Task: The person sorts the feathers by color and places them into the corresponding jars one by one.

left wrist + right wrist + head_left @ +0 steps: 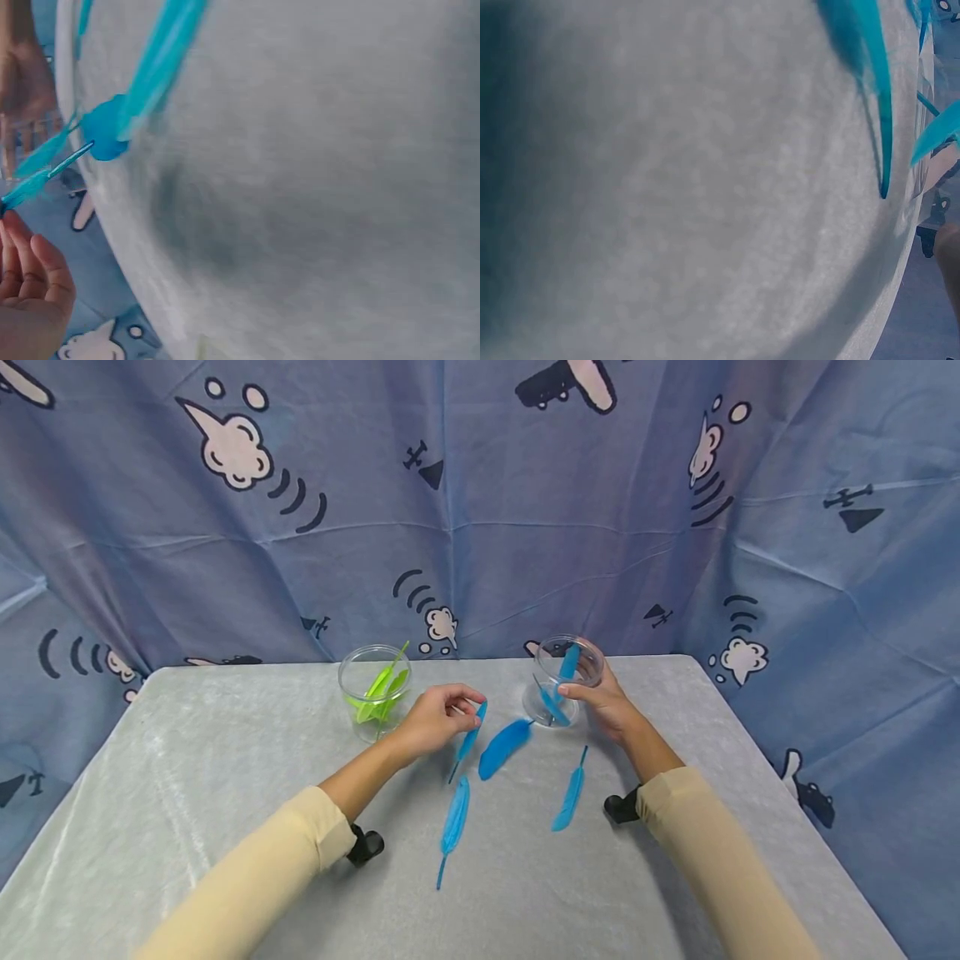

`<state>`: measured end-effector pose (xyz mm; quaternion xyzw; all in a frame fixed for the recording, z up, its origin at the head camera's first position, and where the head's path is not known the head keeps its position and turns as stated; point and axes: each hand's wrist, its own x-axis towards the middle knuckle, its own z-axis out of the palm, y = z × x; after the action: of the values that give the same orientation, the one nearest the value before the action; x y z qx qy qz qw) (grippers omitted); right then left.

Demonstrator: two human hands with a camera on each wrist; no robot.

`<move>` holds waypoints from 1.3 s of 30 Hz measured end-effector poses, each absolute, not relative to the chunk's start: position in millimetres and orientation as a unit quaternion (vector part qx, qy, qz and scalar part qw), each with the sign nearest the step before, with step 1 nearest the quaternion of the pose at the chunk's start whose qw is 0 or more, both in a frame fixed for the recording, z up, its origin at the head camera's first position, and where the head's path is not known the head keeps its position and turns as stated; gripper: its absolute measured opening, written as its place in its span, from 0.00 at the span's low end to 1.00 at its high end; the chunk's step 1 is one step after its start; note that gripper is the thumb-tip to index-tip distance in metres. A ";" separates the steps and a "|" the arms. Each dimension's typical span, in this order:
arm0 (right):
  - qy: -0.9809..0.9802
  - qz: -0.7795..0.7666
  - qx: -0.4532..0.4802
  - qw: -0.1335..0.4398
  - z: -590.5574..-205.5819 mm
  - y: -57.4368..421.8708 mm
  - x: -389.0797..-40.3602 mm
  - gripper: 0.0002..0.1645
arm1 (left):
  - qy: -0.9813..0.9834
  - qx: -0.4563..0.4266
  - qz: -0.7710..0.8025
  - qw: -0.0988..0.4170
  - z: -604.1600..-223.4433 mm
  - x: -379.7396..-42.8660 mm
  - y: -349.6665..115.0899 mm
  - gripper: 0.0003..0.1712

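Observation:
My left hand (441, 718) pinches a blue feather (470, 735) between thumb and fingers, its quill pointing down over the table. In the left wrist view that feather (28, 187) sits at the fingertips. My right hand (611, 703) grips a clear round jar (577, 683) at the back right, thumb at its near side. Inside the jar are blue feathers (568, 662). Between the hands lies a broad blue feather (504, 748), its quill end by the jar's base. Two slimmer ones rest nearer: one feather (455, 817) at centre, another feather (570, 795) to the right.
A second clear jar (375, 672) with lime-green feathers (380, 693) stands just left of my left hand. The grey cloth-covered table (225, 793) ends at a patterned blue curtain (495, 568) behind both jars. Black wrist cameras show below each cuff.

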<state>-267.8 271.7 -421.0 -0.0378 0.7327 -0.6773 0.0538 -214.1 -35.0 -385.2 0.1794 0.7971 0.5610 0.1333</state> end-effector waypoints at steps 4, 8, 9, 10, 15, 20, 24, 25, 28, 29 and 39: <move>0.732 -0.678 -0.036 0.053 -422.0 272.0 -268.3 0.56 | 0.791 0.176 0.571 0.129 -375.6 -217.6 -25.7 0.16; 0.733 -0.677 -0.036 0.052 -422.2 271.7 -267.8 0.57 | 0.786 0.173 0.581 0.123 -367.0 -222.4 -15.2 0.16; 0.733 -0.677 -0.037 0.052 -422.2 271.7 -267.6 0.57 | 0.785 0.173 0.583 0.121 -364.8 -223.5 -12.5 0.16; 0.732 -0.678 -0.039 0.051 -422.3 271.9 -267.5 0.57 | 0.783 0.172 0.586 0.118 -362.6 -224.6 -9.9 0.16; 0.732 -0.678 -0.042 0.052 -422.6 272.1 -267.2 0.56 | 0.768 0.165 0.611 0.100 -353.6 -229.7 3.0 0.16; 0.736 -0.673 -0.045 0.051 -422.8 270.6 -267.8 0.56 | 0.749 0.155 0.639 0.080 -347.7 -233.5 11.9 0.18; 0.735 -0.675 -0.046 0.049 -422.5 269.1 -268.6 0.56 | 0.740 0.156 0.652 0.065 -343.0 -237.0 17.2 0.17; 0.733 -0.677 -0.047 0.048 -422.2 268.8 -268.7 0.56 | 0.737 0.156 0.655 0.061 -341.3 -237.8 18.5 0.17; 0.731 -0.679 -0.049 0.048 -421.8 268.5 -268.6 0.55 | 0.728 0.156 0.667 0.035 -338.0 -240.6 22.8 0.16; 0.732 -0.678 -0.048 0.049 -421.7 268.7 -268.5 0.55 | 0.723 0.154 0.674 0.023 -337.1 -241.3 24.4 0.15; 0.723 -0.687 -0.050 0.052 -423.5 271.3 -269.6 0.54 | 0.692 0.143 0.702 -0.086 -333.5 -246.0 41.5 0.14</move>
<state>-269.6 271.3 -423.5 -0.0502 0.7231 -0.6869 0.0523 -246.0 41.5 -333.5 0.1433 0.6923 0.7019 -0.0863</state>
